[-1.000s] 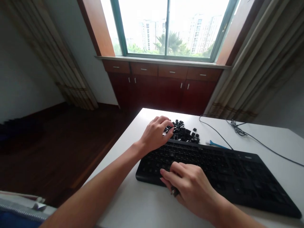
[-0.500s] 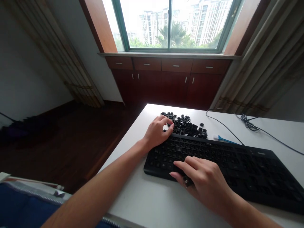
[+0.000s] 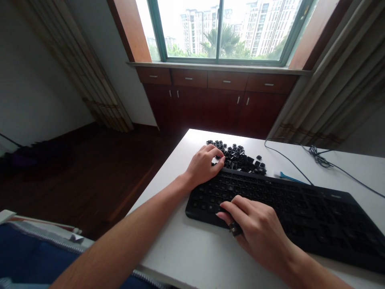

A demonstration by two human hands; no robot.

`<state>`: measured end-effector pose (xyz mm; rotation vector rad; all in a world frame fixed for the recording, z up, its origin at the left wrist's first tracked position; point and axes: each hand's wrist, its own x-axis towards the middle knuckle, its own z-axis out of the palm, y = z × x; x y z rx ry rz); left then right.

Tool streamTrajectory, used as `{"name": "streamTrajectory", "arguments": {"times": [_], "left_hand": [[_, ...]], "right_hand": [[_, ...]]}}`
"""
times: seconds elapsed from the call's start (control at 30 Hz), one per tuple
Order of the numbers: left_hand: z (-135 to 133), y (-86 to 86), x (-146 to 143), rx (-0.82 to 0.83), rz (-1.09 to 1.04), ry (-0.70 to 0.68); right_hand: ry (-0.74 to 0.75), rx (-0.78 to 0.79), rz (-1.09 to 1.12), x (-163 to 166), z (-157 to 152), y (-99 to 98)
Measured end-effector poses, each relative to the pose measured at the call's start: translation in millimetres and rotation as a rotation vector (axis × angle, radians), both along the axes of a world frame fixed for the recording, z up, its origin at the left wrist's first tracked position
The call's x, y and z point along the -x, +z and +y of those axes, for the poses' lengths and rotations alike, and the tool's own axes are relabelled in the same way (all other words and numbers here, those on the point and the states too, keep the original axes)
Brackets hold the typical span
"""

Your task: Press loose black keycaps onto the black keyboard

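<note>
A black keyboard (image 3: 270, 200) lies at a slant on the white table, with the keycaps off much of the part I can see. Behind its left end is a heap of loose black keycaps (image 3: 237, 154). My left hand (image 3: 204, 164) rests at the heap's near left side, thumb and forefinger tips pinched together; whatever is between them is hidden. Over the keyboard's lower left keys is my right hand (image 3: 255, 222), forefinger and thumb tips slightly apart. Tucked beneath its fingers is a small black piece that looks like a keycap (image 3: 236, 228).
A blue-handled brush (image 3: 290, 177) lies behind the keyboard. The keyboard's cable (image 3: 288, 160) runs to a tied bundle (image 3: 319, 156) at the right. The white table's (image 3: 171, 249) left edge drops to a dark floor. A blue zippered fabric (image 3: 30, 253) is at lower left.
The whole view has shifted slightly, moving the scene a little to the right. The black piece under my right fingers shows a bit more. Both hands stay at nearly the same places.
</note>
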<state>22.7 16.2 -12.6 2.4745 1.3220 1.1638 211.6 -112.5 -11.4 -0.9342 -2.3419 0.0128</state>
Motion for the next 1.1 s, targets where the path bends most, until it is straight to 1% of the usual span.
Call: {"name": "streamTrajectory", "arguments": {"times": [0.1, 0.27, 0.33, 0.4, 0.47, 0.57, 0.63, 0.7, 0.83, 0.93, 1.1], "left_hand": [[-1, 0.6, 0, -0.001, 0.002, -0.003], [-1, 0.7, 0, -0.005, 0.008, -0.003], [-2, 0.7, 0, -0.006, 0.011, -0.004], [-2, 0.9, 0, -0.006, 0.013, -0.008], [-2, 1.0, 0, -0.006, 0.015, -0.014], [-2, 1.2, 0, -0.008, 0.015, -0.022], [-2, 1.1, 1, -0.009, 0.015, -0.027], [-2, 1.0, 1, -0.009, 0.016, -0.029], [-3, 1.3, 1, -0.005, 0.021, -0.034], [-3, 2.3, 0, 0.002, 0.021, -0.038], [-3, 4.9, 0, 0.018, 0.008, -0.038]], "right_hand": [[-0.003, 0.005, 0.040, -1, 3, 2.9], [-0.028, 0.060, 0.102, -6, 3, 7.8], [-0.007, 0.082, 0.153, -9, 2, 9.6], [0.055, 0.097, 0.256, -14, 1, 12.8], [0.091, 0.105, 0.403, -18, 2, 17.3], [0.014, 0.135, 0.596, -24, 7, 22.8], [-0.047, 0.191, 0.644, -28, 11, 23.1], [-0.068, 0.263, 0.654, -31, 14, 20.5], [-0.134, 0.476, 0.705, -34, 15, 12.5], [-0.193, 0.611, 0.709, -32, 12, 10.8], [-0.188, 0.684, 0.679, -28, 14, 15.5]]}}
